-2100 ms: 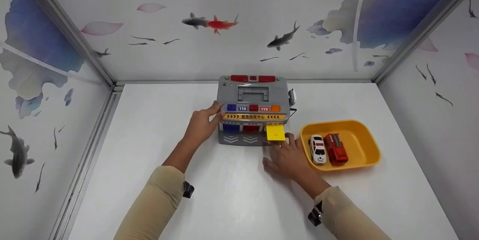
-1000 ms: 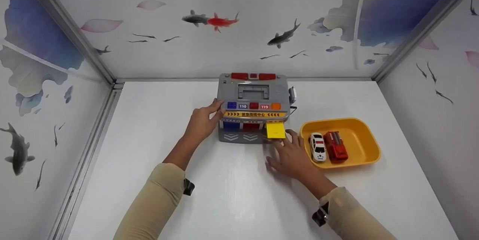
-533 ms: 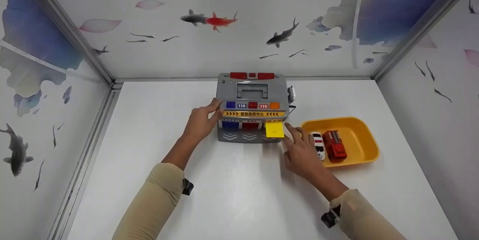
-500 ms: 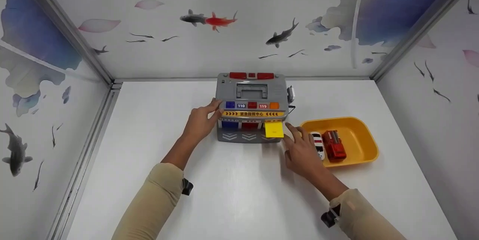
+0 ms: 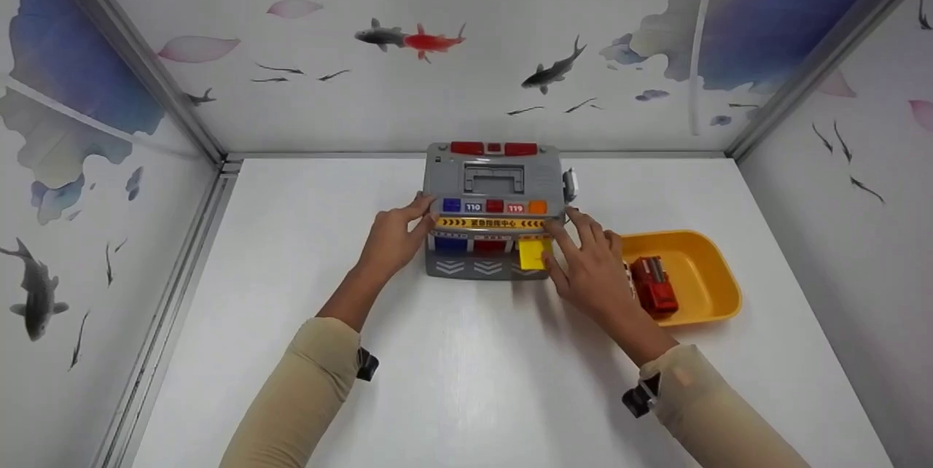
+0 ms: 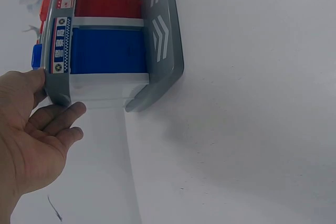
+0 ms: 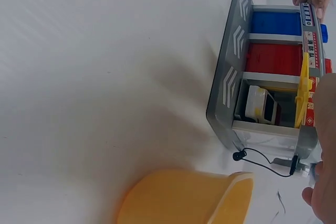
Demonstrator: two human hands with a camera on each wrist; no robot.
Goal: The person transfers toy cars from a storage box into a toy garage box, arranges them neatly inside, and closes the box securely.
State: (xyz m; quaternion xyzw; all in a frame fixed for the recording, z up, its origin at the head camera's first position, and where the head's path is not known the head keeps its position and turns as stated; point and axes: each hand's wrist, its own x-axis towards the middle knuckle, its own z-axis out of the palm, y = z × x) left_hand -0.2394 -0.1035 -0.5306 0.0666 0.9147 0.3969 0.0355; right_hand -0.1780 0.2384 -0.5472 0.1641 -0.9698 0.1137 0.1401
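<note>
A grey toy garage [image 5: 444, 184] with red roof lights stands at the back of the table. Its blue door [image 7: 275, 23] and red door [image 7: 274, 59] are down, while the yellow door [image 5: 531, 255] sticks out raised. Inside that third bay sits a white toy vehicle [image 7: 257, 103]. My left hand [image 5: 390, 238] grips the roof's left front corner, thumb above and fingers below in the left wrist view. My right hand [image 5: 594, 271] is at the right front corner, index fingertip at the roof edge and thumb overlapping the yellow door's side; its fingers are loosely extended.
Right of the garage lies a yellow tray [image 5: 703, 278] holding a red toy fire truck [image 5: 656, 286] and a white toy car, mostly hidden by my right hand. A thin black cord [image 7: 265, 166] hangs at the garage's right side. Printed wall panels [image 5: 466, 103] enclose the table.
My right hand has moved from low beside the raised yellow door up to the roof's right front corner, now covering most of the white car. The left hand keeps its place.
</note>
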